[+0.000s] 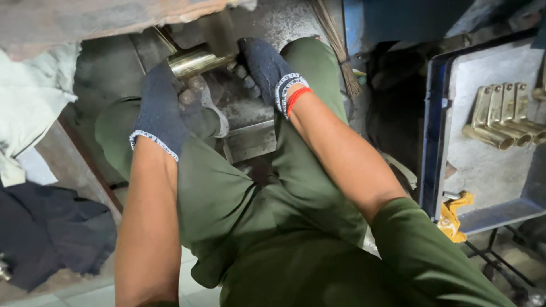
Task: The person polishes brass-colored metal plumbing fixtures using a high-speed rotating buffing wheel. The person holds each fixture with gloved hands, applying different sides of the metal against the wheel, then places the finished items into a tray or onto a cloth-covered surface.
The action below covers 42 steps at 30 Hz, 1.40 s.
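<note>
both gloved hands grip a brass tube (196,61): left hand (162,108) closed around it, right hand (267,68) closed at its end; more brass parts (503,119) lie in a tray (483,170).

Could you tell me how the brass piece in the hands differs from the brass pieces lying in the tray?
The held brass piece is gripped by the gloved left hand and right hand; the tray's brass pieces lie untouched. The held one is single and mostly covered by gloves; those in the blue tray form a side-by-side row, fully visible. Both share a shiny golden finish.
</note>
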Motion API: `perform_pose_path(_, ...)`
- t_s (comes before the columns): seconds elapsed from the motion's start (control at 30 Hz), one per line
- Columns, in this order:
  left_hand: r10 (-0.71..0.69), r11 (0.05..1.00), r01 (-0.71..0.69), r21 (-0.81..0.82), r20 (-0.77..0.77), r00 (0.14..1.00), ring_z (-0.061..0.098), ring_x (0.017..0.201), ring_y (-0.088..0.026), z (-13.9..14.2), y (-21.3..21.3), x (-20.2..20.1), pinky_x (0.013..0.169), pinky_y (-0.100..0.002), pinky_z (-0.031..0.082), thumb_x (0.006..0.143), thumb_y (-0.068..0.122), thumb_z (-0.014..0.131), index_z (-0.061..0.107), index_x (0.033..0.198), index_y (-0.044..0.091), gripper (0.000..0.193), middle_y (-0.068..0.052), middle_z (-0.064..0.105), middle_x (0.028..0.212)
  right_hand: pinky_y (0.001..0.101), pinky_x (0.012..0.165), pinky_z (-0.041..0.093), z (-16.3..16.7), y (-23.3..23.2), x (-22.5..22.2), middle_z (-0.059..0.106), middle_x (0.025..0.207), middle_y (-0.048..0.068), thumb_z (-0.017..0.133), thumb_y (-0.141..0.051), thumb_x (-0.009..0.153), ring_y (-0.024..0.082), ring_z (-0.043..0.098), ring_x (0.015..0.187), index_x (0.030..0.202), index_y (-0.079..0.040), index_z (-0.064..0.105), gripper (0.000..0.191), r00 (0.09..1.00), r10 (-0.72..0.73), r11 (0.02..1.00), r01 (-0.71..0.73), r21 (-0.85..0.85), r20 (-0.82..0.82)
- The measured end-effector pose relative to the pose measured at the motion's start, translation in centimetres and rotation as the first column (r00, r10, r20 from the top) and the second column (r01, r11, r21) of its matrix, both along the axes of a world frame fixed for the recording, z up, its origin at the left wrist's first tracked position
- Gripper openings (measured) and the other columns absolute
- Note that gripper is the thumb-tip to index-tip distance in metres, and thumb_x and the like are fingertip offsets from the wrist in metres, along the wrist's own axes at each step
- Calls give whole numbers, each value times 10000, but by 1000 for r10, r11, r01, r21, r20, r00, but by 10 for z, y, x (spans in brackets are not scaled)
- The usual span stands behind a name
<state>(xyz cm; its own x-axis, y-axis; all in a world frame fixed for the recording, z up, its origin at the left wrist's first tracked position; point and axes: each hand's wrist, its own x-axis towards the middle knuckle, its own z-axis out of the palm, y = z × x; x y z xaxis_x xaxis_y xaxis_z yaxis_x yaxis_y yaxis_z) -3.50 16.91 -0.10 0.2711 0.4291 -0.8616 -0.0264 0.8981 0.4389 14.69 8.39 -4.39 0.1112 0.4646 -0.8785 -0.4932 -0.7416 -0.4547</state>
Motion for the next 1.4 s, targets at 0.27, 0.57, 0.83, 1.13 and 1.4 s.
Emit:
perform_pose_path(0.27,-185,981,189,-48,71,980,483,480,-59,-4,-19,59,386,-188,368,1006,235,485,606,1032,101,182,-47,626,747,311,399,348,23,-40,55,527,595,2,427,-364,975,137,444,443,782,-98,618,380,987,-60,995,71,-68,150)
perform_pose_path(0.57,209,972,-210,-107,-24,978,508,476,-155,8,-3,-3,421,-286,449,989,249,544,501,963,78,178,-100,570,689,308,374,308,2,3,-1,497,559,-15,441,-347,953,129,407,409,787,-104,598,333,993,-34,999,35,5,-115)
perform_pose_path(0.83,-367,787,448,423,-263,892,438,536,-72,57,-59,-58,430,-249,316,1002,162,549,653,971,11,186,-8,585,722,312,341,300,82,-59,-19,490,527,18,459,-184,975,134,362,346,845,-45,623,252,989,140,912,-110,396,-50)
perform_pose_path(1.13,-356,807,325,492,-33,934,510,568,-74,107,-171,-110,491,-259,428,925,139,547,685,1078,32,232,9,575,700,287,703,515,159,-197,-44,644,1040,130,547,-153,1113,151,605,802,1283,34,594,257,961,31,655,-228,720,276)
perform_pose_path(1.4,-397,878,352,325,84,914,466,548,-96,119,-187,-105,468,-267,340,943,142,545,709,1018,-6,233,-10,556,673,268,597,505,190,-217,-44,657,1050,114,513,-98,1062,123,618,668,1140,43,666,222,891,49,749,-331,574,451)
